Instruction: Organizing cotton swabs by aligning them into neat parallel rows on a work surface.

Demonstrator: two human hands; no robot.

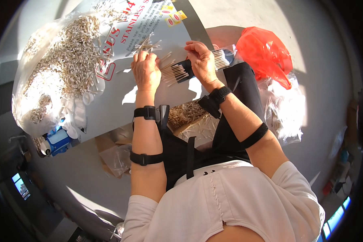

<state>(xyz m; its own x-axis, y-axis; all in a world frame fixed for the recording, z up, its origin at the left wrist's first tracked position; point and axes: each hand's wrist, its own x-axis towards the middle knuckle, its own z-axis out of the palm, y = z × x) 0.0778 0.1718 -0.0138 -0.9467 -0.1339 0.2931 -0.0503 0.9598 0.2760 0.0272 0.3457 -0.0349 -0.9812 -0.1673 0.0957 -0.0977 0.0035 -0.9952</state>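
Observation:
My left hand rests on a grey printed board, its fingers closed around several cotton swabs at the fingertips. My right hand grips a dark flat holder in which a row of swabs lies side by side. More swabs stick out past the right hand's far side. Both wrists carry black straps.
A large clear bag heaped with loose swabs lies at the left on the board. A red plastic bag and a clear bag sit at the right. A blue container stands lower left. Boxes of swabs lie under my forearms.

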